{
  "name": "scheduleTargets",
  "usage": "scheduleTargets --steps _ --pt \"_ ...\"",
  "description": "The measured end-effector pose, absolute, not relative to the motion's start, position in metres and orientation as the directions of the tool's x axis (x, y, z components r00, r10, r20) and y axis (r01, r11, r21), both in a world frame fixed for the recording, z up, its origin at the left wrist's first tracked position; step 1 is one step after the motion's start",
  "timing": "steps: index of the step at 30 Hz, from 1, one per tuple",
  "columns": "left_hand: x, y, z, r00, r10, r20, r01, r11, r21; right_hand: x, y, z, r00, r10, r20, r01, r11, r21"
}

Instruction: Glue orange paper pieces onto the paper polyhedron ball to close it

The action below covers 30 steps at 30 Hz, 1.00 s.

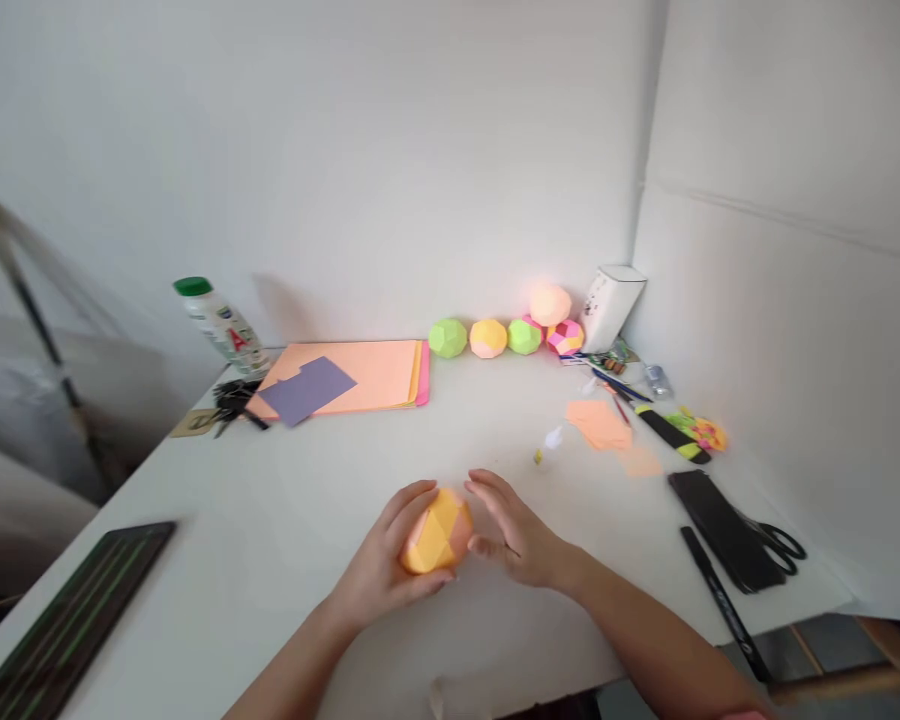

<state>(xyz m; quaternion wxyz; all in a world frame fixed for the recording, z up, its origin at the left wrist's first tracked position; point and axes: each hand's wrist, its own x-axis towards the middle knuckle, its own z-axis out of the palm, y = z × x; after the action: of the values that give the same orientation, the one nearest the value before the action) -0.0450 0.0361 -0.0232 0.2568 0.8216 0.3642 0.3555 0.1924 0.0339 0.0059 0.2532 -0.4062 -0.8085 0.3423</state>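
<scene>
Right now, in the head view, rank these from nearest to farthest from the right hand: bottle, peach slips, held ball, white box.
From the right hand:
1. Held ball: just left, in the left hand.
2. Peach slips: ahead, right.
3. White box: behind the slips.
4. Bottle: far left, back.

The left hand point(379, 562) curls in a grip; the right hand point(523, 541) arches opposite, apparently just apart.
</scene>
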Motion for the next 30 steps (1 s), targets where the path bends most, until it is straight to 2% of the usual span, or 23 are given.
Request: scheduleTargets --steps 3,6,9,11,17,18,20,22,24,26,30 --pt "-0.047 0.039 -0.023 0.429 0.78 0.455 0.489 -0.625 0.609 0.208 0.026 0.029 -0.505 0.851 0.146 0.628 0.478 -0.614" --pt "-0.045 0.04 -0.023 0.398 0.773 0.494 0.549 -0.632 0.546 0.233 0.009 0.033 -0.348 0.907 0.236 0.64 0.414 -0.647" --pt "-0.041 0.037 -0.023 0.388 0.753 0.532 0.588 -0.647 0.487 0.27 -0.004 0.022 -0.095 0.955 0.282 0.701 0.265 -0.662" --pt "-0.04 0.036 -0.024 0.401 0.73 0.554 0.604 -0.665 0.439 0.297 -0.006 0.018 0.056 0.946 0.319 0.798 0.149 -0.584" --pt "-0.04 0.036 -0.025 0.437 0.689 0.577 0.636 -0.691 0.343 0.344 -0.023 0.032 0.274 0.854 0.442 0.878 -0.034 -0.478" --pt "-0.039 0.036 -0.024 0.431 0.687 0.585 0.64 -0.69 0.339 0.348 -0.031 0.031 0.31 0.826 0.47 0.893 -0.084 -0.442" --pt "-0.038 0.036 -0.023 0.418 0.686 0.595 0.646 -0.685 0.336 0.356 -0.052 0.025 0.352 0.774 0.525 0.934 -0.258 -0.246" --pt "-0.037 0.035 -0.021 0.412 0.688 0.598 0.65 -0.682 0.337 0.363 -0.074 0.011 0.372 0.796 0.477 0.912 -0.409 -0.028" --pt "-0.035 0.033 -0.021 0.41 0.687 0.6 0.651 -0.681 0.335 0.368 -0.091 -0.005 0.381 0.811 0.444 0.871 -0.475 0.121" --pt "-0.034 0.031 -0.022 0.414 0.684 0.601 0.649 -0.685 0.331 0.368 -0.099 -0.018 0.352 0.831 0.431 0.865 -0.464 0.189" --pt "-0.033 0.028 -0.025 0.426 0.685 0.591 0.644 -0.688 0.333 0.356 -0.081 -0.025 0.393 0.837 0.38 0.864 -0.478 0.16"
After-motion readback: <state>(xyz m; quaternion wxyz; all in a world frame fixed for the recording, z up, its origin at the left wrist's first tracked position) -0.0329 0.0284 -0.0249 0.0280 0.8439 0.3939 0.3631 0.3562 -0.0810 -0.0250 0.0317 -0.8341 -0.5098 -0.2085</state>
